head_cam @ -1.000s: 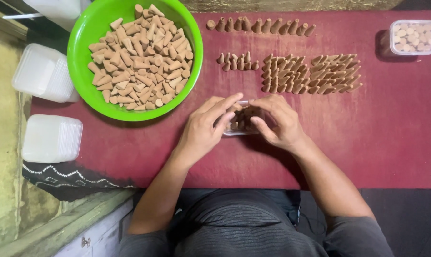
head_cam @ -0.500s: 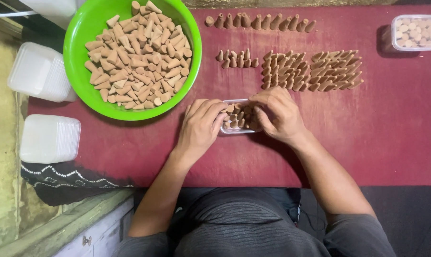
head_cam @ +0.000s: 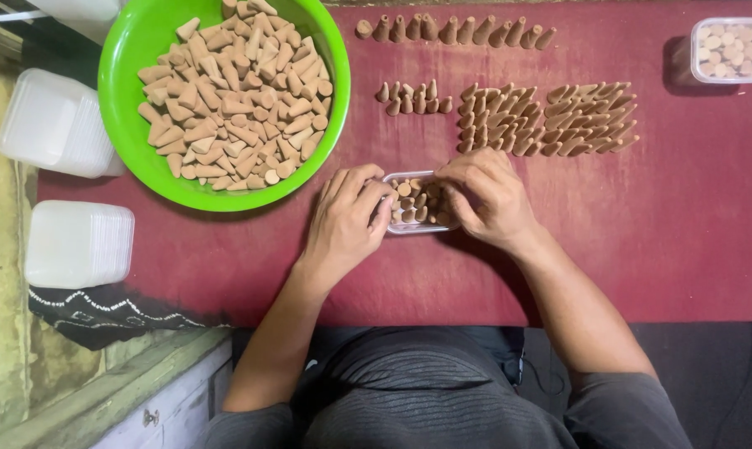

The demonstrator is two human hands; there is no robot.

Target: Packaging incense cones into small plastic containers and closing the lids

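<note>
Cones [head_cam: 418, 202], small and tan, are standing packed in a clear tray [head_cam: 393, 224] that is lying near the middle of the red cloth [head_cam: 692, 208], directly between the two hands. Left hand [head_cam: 343, 220] is curling its fingers against the tray's left wall, touching it; right hand [head_cam: 488, 195] is arching over the tray's right side, fingertips pressing down among the cones, with no cone visibly pinched. Both hands are lying equally close, so neither is the nearer. The tray's long axis is running left to right, its far edge facing the laid-out cone rows [head_cam: 542, 120], which are lying just beyond the right hand's knuckles. A shorter row [head_cam: 413, 98] and a long single row [head_cam: 455, 32] are lying farther off. A green bowl [head_cam: 122, 125] heaped with loose cones is sitting to the far left, close to the left hand. Stacked white lids [head_cam: 77, 244] are resting at the left edge, and a filled tray [head_cam: 732, 50] at the far right corner. Open cloth is lying to the right of the hands and along the near edge.
</note>
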